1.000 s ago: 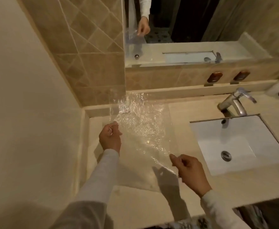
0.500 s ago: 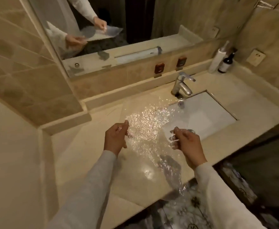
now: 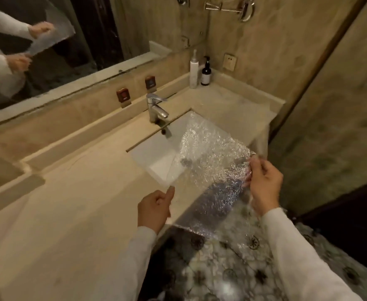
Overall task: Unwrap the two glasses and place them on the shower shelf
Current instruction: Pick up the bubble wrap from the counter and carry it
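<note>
Bubble wrap sheet spread flat in air over sink basin. Left hand pinching near edge, right hand pinching far corner. Basin empty, faucet behind. Two bottles at counter's back corner. Glasses nowhere in view.

I see both hands holding a clear sheet of bubble wrap spread over the front of the white sink. My left hand pinches its near corner above the table; my right hand grips the far edge. A chrome faucet stands behind the sink, and two bottles sit in the back corner. The mirror shows the sheet reflected.
</note>
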`<move>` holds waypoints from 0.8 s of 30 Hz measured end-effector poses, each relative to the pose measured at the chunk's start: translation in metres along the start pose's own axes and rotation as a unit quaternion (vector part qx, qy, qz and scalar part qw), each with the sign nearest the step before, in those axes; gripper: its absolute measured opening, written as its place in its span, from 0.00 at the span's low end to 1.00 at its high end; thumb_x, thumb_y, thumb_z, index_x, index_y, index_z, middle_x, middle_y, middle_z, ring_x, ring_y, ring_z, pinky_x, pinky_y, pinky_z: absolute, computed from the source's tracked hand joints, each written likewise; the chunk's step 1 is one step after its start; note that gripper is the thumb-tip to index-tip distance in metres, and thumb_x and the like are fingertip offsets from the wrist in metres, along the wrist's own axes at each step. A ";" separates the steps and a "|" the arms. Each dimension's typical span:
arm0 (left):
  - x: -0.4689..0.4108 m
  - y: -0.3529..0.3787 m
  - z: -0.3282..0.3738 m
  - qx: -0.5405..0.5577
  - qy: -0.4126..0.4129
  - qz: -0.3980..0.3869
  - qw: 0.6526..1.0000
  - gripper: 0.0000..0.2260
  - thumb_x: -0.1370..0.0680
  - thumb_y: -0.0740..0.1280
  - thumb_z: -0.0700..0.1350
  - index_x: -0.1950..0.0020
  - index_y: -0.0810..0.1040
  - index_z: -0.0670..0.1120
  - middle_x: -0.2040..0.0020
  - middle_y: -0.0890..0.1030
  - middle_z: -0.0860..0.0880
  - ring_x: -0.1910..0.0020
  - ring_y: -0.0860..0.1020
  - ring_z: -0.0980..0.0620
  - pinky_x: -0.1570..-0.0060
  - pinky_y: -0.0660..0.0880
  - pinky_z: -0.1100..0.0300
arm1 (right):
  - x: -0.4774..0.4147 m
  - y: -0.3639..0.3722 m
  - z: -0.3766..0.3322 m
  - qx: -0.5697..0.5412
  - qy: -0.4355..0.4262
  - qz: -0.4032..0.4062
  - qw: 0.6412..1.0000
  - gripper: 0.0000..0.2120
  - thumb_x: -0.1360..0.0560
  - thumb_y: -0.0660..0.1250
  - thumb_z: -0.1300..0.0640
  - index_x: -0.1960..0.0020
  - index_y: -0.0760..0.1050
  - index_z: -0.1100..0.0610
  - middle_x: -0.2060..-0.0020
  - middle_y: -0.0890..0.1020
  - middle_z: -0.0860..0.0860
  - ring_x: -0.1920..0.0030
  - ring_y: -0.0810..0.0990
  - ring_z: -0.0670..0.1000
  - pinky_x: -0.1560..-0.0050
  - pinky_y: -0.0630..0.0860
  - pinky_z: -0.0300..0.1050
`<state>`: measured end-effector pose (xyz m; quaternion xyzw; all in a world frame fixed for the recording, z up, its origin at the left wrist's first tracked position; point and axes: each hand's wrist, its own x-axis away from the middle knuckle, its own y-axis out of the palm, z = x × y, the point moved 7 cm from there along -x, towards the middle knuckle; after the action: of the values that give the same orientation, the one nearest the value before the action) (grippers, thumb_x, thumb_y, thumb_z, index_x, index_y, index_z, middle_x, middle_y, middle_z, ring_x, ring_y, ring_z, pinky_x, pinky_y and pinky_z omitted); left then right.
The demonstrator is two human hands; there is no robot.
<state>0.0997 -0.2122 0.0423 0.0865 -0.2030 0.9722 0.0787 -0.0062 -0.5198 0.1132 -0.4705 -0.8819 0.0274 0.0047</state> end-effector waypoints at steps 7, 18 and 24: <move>0.043 0.086 0.030 -0.115 0.035 -0.123 0.985 0.28 0.21 0.64 0.62 0.72 0.71 0.42 0.71 0.75 0.41 0.71 0.73 0.49 0.65 0.69 0.59 | -0.012 -0.119 0.010 0.009 -0.023 0.049 0.999 0.15 0.19 0.68 0.50 0.61 0.80 0.57 0.70 0.71 0.53 0.69 0.67 0.50 0.70 0.67 0.43; 0.069 0.233 0.157 0.038 0.054 -0.312 0.948 0.08 0.24 0.72 0.51 0.56 0.81 0.47 0.61 0.83 0.52 0.68 0.77 0.58 0.63 0.74 0.65 | 0.003 -0.247 0.023 0.011 0.059 0.044 0.997 0.23 0.21 0.66 0.38 0.64 0.80 0.55 0.77 0.75 0.46 0.79 0.71 0.44 0.79 0.68 0.37; 0.064 0.301 0.183 0.042 0.150 -0.248 0.956 0.13 0.24 0.71 0.57 0.58 0.84 0.48 0.71 0.81 0.56 0.75 0.74 0.59 0.74 0.72 0.63 | 0.005 -0.310 0.039 0.045 0.113 0.118 0.986 0.28 0.25 0.62 0.30 0.66 0.78 0.53 0.77 0.71 0.44 0.77 0.68 0.45 0.75 0.67 0.37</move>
<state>0.0055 -0.5512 0.1055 -0.0091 -0.1199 0.9315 0.3434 -0.2677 -0.6902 0.0902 -0.5703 -0.8122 0.0143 0.1218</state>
